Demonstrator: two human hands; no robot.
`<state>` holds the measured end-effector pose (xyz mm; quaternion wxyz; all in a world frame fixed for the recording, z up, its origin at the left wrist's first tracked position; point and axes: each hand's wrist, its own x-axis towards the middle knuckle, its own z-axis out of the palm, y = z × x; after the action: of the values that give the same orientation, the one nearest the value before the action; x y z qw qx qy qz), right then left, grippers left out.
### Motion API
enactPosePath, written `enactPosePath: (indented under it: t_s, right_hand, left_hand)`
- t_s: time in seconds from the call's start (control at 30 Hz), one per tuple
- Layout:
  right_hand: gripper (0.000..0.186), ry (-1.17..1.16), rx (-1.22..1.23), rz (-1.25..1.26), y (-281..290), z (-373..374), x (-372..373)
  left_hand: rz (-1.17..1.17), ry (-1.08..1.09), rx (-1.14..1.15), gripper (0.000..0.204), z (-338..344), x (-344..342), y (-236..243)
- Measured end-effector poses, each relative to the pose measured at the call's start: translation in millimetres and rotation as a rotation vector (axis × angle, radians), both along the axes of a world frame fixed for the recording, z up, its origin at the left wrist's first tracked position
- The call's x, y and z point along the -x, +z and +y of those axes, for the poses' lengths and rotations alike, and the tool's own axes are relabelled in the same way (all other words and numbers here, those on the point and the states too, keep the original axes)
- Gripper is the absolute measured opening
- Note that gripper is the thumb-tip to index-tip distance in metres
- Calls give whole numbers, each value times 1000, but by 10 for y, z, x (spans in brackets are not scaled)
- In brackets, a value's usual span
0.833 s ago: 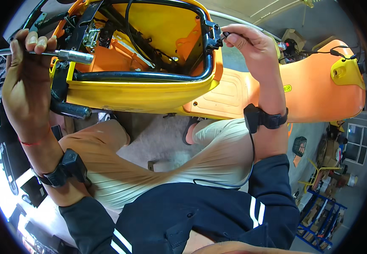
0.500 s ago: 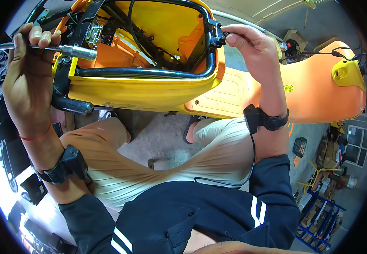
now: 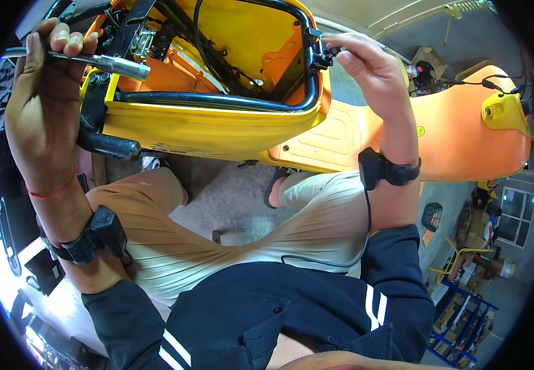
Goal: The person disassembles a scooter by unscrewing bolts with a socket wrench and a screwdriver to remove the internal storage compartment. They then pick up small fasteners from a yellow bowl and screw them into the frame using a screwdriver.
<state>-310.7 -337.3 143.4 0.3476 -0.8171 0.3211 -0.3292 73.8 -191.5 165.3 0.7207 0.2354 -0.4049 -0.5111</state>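
My left hand (image 3: 48, 92) grips a silver metal rod with a knurled socket-like end (image 3: 122, 64), held over the left side of the yellow-and-orange vehicle body (image 3: 205, 129). Inside that body's opening are a black tube frame (image 3: 217, 98), a metal latch fitting (image 3: 143, 43) and black cables. On the opening's right edge sits a black bracket (image 3: 313, 49). My right hand (image 3: 368, 74) is beside it, thumb and fingers closed on a small black part (image 3: 331, 54) at the bracket; the exact piece is partly hidden by my fingertips.
An orange seat (image 3: 458, 135) with a yellow fitting (image 3: 495, 111) extends right. My legs straddle the concrete floor below the body. Farther right stand a blue metal rack (image 3: 461, 320), a yellow frame (image 3: 448, 262) and stacked items. Dark objects line the left edge.
My left hand and the metal rod have moved up and slightly right. My right hand has risen slightly, and the body's opening sits a little higher and farther right in view.
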Motion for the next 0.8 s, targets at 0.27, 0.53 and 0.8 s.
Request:
enactPosePath:
  t_s: [0.27, 0.53, 0.8]
  right_hand:
    - [17, -90, -65, 11, -19, 69, -48]
    - [30, -48, -156, -71, -81, 89, -44]
    - [26, -78, -64, -91, -80, 131, -124]
  left_hand:
    - [-20, -77, 45, 28, -7, -38, -37]
    - [-12, -50, 24, 29, -6, -38, -59]
    - [-2, -49, 20, 29, -3, -38, -49]
